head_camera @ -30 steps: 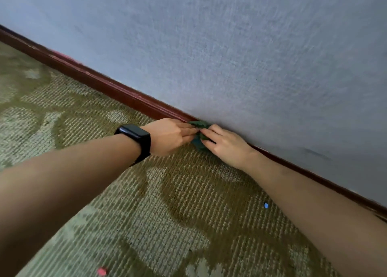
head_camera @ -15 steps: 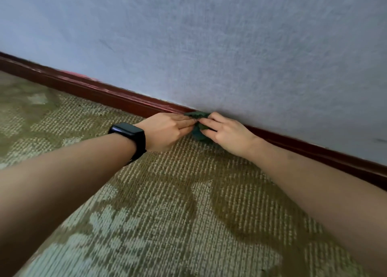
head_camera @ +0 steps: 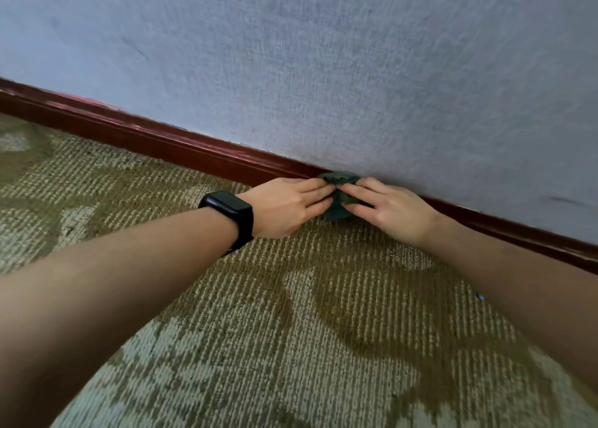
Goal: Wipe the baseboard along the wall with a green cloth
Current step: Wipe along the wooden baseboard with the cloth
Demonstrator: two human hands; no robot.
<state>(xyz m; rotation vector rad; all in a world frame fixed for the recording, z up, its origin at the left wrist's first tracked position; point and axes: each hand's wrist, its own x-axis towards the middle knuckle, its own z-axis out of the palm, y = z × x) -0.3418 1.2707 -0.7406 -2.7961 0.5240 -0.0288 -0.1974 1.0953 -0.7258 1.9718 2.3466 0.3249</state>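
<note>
A dark red-brown baseboard point(head_camera: 181, 148) runs along the foot of a pale grey textured wall point(head_camera: 323, 65), sloping down to the right. A bunched green cloth point(head_camera: 338, 179) is pressed against the baseboard where it meets the carpet. My left hand point(head_camera: 284, 206), with a black watch on its wrist, and my right hand point(head_camera: 390, 212) both press their fingertips on the cloth from either side. The fingers hide most of the cloth.
Olive and cream patterned carpet point(head_camera: 291, 330) covers the floor up to the baseboard. A small blue speck point(head_camera: 480, 296) lies on the carpet near my right forearm. A faint pink mark point(head_camera: 82, 99) sits on top of the baseboard at the left.
Both hands stay together on the cloth at the baseboard. The view has tilted and shifted, so the baseboard slants differently and more of it shows to the left.
</note>
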